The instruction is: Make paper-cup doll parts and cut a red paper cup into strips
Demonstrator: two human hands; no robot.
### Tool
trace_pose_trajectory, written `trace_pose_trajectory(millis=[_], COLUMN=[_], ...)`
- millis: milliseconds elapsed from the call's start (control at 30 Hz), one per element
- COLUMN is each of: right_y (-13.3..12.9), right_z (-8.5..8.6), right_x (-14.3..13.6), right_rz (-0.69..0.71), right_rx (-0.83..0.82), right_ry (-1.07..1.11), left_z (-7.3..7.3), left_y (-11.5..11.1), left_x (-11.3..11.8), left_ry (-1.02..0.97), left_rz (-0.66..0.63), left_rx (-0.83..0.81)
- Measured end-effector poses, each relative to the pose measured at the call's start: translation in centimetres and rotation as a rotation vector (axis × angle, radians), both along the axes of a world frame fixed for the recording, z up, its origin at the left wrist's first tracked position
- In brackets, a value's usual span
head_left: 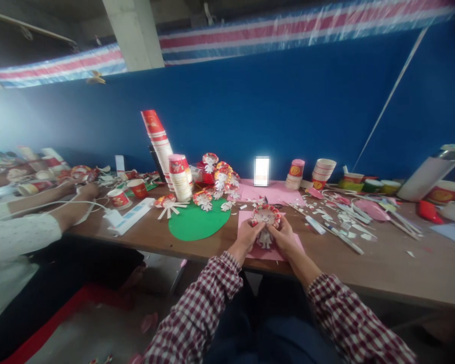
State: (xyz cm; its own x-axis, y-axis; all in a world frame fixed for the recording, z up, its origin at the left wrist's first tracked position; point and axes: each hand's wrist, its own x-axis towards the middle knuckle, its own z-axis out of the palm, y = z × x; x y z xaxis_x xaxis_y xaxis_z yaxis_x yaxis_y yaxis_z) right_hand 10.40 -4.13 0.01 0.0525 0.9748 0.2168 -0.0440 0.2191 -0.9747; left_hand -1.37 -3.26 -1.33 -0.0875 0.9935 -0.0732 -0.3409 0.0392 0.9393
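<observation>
A small paper figure [265, 216] with a round drawn face, a red-and-white frilled rim and a white cut-out body is held upright between my two hands. My left hand [247, 236] pinches it from the left side, and my right hand [283, 235] pinches it from the right, thumbs meeting below the face. Beneath them lies a pink sheet [296, 243] near the table's front edge. Similar paper figures [223, 177] stand in a group behind the green oval sheet [199, 225].
Tall stacked paper cups [161, 144] lean behind the green sheet. Paper scraps [354, 222] and sticks [343, 238] litter the table [394, 273] on the right. A power strip [132, 216] lies left, near another person's arms [72, 205].
</observation>
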Motion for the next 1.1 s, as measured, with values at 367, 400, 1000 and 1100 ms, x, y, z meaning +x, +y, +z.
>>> trace_pose_trajectory(millis=[367, 400, 1000, 1100], right_y=[0.01, -0.02, 0.05, 0.1], right_z=[-0.2, -0.18, -0.17, -0.25], right_x=[-0.1, -0.11, -0.02, 0.06], right_rz=[-0.039, -0.039, -0.027, -0.031], right_rx=[-0.033, -0.032, -0.019, -0.022], right_ry=[0.046, 0.05, 0.023, 0.013], left_z=[-0.15, -0.21, -0.22, -0.33], left_y=[0.09, 0.11, 0.15, 0.16], left_x=[-0.05, -0.05, -0.08, -0.12], left_ry=[0.016, 0.013, -0.022, 0.006], left_rz=[-0.058, -0.059, -0.035, -0.034], left_rx=[0.07, 0.078, 0.088, 0.084])
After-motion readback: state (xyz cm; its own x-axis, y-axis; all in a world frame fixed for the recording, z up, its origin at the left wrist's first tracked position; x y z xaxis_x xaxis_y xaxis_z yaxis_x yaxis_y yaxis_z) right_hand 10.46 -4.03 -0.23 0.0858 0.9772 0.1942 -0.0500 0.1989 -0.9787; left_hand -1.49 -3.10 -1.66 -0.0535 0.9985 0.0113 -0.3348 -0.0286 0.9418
